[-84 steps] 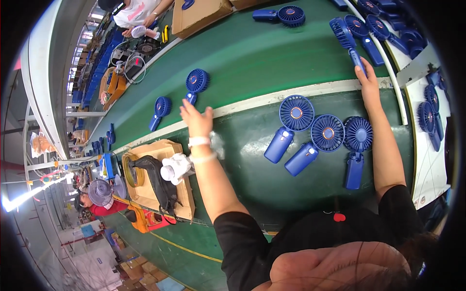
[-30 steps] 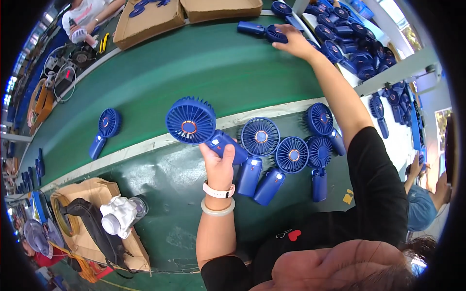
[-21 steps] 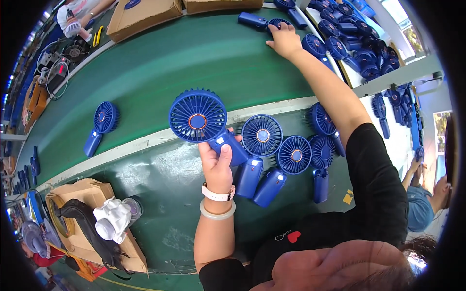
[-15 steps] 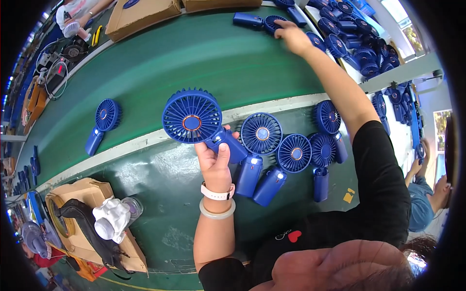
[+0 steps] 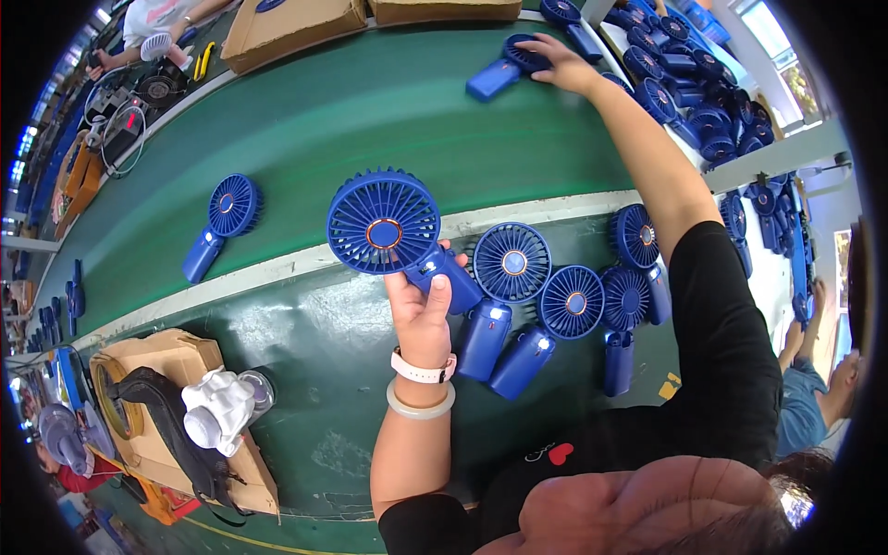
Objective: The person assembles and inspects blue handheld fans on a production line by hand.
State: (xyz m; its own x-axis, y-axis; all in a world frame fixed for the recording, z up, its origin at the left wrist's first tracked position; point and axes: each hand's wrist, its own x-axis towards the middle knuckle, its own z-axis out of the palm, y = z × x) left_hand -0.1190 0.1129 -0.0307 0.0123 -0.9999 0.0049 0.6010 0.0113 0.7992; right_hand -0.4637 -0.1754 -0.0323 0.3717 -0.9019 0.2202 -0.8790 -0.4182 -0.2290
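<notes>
My left hand (image 5: 424, 326) is closed round the handle of a blue handheld fan (image 5: 383, 222), its round grille tipped up toward me. Far off at the upper right, my right hand (image 5: 568, 70) has its fingers on the head of another blue fan (image 5: 493, 80), which lies on the green conveyor belt (image 5: 324, 120). Part of that head is hidden under the fingers. Just right of my left hand, several more fans lie on the dark green worktable (image 5: 324, 388), among them one fan (image 5: 511, 263) and a second fan (image 5: 571, 302).
A lone fan (image 5: 232, 205) rests on the belt at left. Lower left, a cardboard tray (image 5: 264, 476) holds a tape roll, a black strap and a white lumpy object (image 5: 218, 412). Cardboard boxes (image 5: 296, 37) stand behind the belt; fans (image 5: 703, 120) are heaped at right. Other people sit nearby.
The fan under my right hand has turned, its handle end swinging down and nearer. My left hand still holds its fan much as before; the whole view has shifted slightly.
</notes>
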